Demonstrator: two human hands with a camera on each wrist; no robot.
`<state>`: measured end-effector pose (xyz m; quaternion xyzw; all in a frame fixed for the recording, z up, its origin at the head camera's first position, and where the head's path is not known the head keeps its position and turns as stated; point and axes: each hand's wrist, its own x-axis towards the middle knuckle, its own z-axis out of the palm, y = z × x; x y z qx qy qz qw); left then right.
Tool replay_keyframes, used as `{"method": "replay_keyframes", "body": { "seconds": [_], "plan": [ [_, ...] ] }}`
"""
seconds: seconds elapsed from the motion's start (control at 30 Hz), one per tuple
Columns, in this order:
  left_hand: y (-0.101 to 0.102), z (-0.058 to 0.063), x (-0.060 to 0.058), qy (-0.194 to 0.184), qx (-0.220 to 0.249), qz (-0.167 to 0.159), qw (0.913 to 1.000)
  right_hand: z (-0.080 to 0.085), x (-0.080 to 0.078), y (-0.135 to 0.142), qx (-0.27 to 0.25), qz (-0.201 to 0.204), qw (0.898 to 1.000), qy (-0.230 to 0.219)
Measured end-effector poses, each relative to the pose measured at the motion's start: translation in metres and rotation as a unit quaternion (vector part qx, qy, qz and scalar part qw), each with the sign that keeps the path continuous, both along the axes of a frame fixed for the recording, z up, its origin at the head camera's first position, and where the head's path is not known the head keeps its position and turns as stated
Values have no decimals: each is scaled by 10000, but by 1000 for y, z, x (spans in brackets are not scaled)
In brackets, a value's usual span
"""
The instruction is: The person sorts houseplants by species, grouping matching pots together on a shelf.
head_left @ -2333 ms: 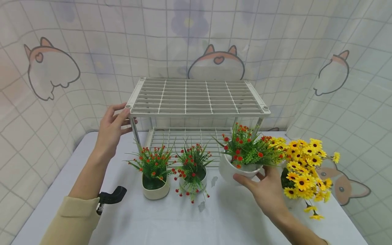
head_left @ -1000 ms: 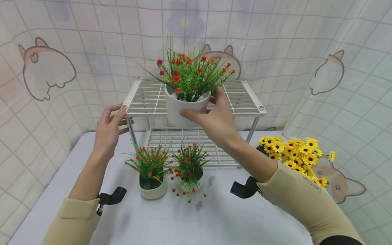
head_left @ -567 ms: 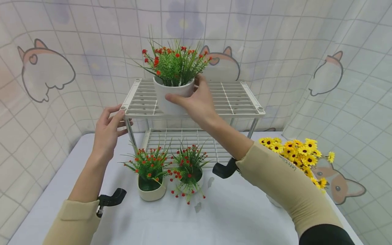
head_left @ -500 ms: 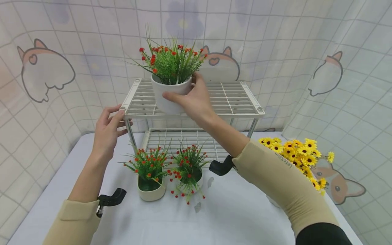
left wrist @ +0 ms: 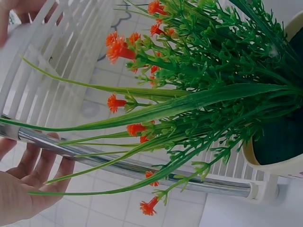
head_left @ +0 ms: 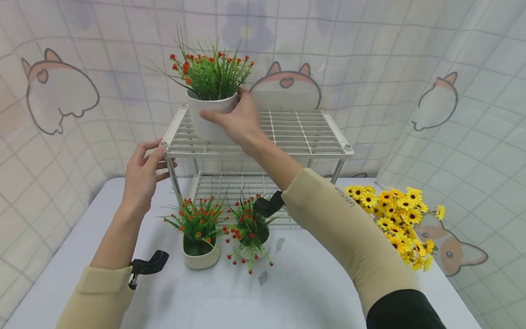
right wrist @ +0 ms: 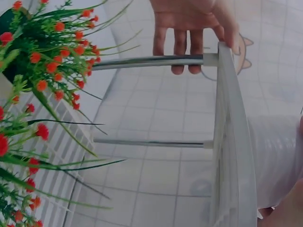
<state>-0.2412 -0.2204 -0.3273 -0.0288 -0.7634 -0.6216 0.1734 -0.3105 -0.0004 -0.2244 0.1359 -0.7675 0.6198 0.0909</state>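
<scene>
My right hand (head_left: 242,119) grips a white flowerpot (head_left: 195,118) of green grass and red artificial flowers, its thumb across the pot's front. The pot is upright at the left part of the upper rack of a white two-tier wire shelf (head_left: 324,156). At that shelf's front left corner, my left hand (head_left: 141,176) holds on, thumb on the top corner. In the right wrist view the left hand's fingers (right wrist: 179,47) reach behind the metal post (right wrist: 151,61). The right wrist view catches the held pot (right wrist: 274,156) against the upper rack, the right hand (right wrist: 289,210) mostly cut off.
Two more red-flowered plants, one in a cream pot (head_left: 201,260) and one in a partly hidden pot (head_left: 263,246), stand before the lower rack (head_left: 230,180). Yellow artificial flowers (head_left: 404,212) are at the right, partly behind the right sleeve (head_left: 349,242). A tile-patterned curtain (head_left: 135,91) surrounds the table.
My right hand has lifted the white pot from the table's right side up to the upper rack and carried it left. My left hand has stayed at the shelf corner.
</scene>
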Motion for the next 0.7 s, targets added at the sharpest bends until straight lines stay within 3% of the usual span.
{"method": "replay_keyframes", "body": {
  "seconds": [0.33,0.7],
  "plan": [
    [2,0,-1,44,-167,108,9998,-4,-19,-14,-59,101,9999,90],
    [3,-1,-2,98,-213,161,9996,-7,-9,-8,528,13,9984,190]
  ]
}}
